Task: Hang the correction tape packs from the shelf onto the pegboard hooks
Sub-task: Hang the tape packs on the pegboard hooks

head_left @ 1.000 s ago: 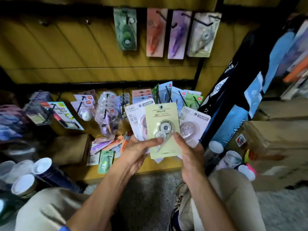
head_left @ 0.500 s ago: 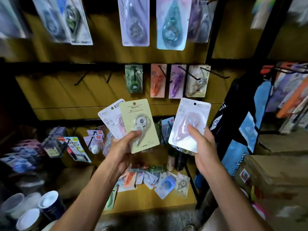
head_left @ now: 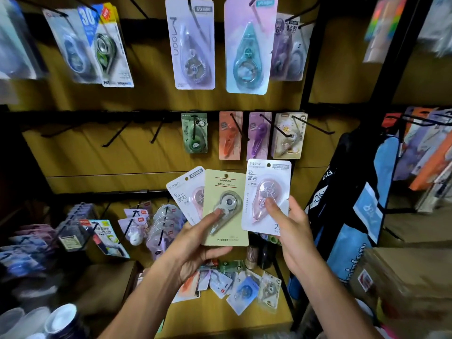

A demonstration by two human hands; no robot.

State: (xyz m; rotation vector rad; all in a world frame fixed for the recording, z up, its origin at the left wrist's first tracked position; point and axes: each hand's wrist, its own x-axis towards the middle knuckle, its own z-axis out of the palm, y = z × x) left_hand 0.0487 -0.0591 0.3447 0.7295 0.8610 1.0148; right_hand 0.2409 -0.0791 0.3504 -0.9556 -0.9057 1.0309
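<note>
"T-9267" on the white card pack with a pink tape dispenser (head_left: 266, 194), the same "T-9267" on the tilted white card pack (head_left: 182, 192), big "30" on the blue-cornered hanging blister pack (head_left: 105, 45), small round "30" on the cream cat-printed pack (head_left: 289, 135)

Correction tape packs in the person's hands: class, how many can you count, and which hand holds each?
3. The left hand holds two fanned: a yellow pack over a white pack. The right hand holds one white pack. More may hide behind.
</note>
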